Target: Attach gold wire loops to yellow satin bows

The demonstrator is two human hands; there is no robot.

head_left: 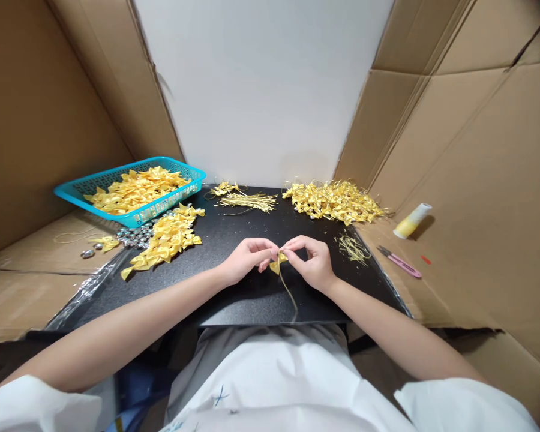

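Note:
Close together over the black tabletop [234, 300], my two hands meet at a yellow ribbon flower [275, 266]. The fingers of my left hand [252, 258] pinch it from the left. From the right, my right hand [312, 261] pinches at its top, thumb and forefinger together. A gold cord [288, 292] hangs from the pinch toward the table's front edge. The fingertips partly hide the flower and where the cord meets it.
A turquoise basket [197, 178] of yellow flowers stands back left, with loose flowers [171, 237] and silver beads [137, 236] before it. Gold cords [252, 201] and a flower pile [335, 201] lie behind. Cord scraps [353, 249], pink thread snips [400, 262] and a thread cone [413, 221] are right.

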